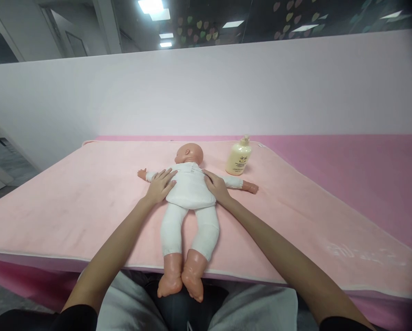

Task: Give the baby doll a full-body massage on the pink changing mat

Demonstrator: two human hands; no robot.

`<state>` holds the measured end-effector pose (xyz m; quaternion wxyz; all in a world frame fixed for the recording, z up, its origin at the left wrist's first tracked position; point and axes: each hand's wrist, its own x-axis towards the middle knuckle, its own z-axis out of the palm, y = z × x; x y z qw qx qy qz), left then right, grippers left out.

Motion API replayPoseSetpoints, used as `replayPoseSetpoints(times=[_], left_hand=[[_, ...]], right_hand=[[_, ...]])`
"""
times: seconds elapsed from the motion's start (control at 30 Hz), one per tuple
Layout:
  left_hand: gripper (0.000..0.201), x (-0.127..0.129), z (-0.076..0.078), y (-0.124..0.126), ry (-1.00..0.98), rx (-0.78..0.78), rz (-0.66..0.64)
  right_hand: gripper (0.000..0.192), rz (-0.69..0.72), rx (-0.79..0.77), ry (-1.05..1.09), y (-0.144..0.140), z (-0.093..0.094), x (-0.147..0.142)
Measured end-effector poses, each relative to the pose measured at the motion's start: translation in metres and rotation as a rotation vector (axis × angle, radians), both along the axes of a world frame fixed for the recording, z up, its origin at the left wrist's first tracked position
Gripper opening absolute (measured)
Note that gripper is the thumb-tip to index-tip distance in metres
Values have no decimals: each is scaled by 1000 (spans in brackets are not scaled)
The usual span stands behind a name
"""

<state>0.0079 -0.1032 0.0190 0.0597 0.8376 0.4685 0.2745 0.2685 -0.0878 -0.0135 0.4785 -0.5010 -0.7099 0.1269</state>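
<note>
Both arms stretch forward, left hand (160, 185) and right hand (217, 186) lying flat, fingers apart, probably just pressing the doll (189, 186) face-down on the pink surface (71, 202), lotion bottle (238, 156) nearby.

Your left hand (160, 184) lay flat, fingers spread, just left of frame centre; your right hand (217, 186) lay flat beside it, both bare forearms stretched forward.

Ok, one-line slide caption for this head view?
Both hands, left and right, rest flat on a doll lying on a pink blanket, lotion bottle beside its head.
</note>
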Motion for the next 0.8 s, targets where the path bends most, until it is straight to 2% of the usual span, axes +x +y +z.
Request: replayPoseSetpoints(times=[0.8], left_hand=[[50, 0, 0, 0, 6, 2, -4]], right_hand=[[41, 4, 10, 7, -1, 1, 0]])
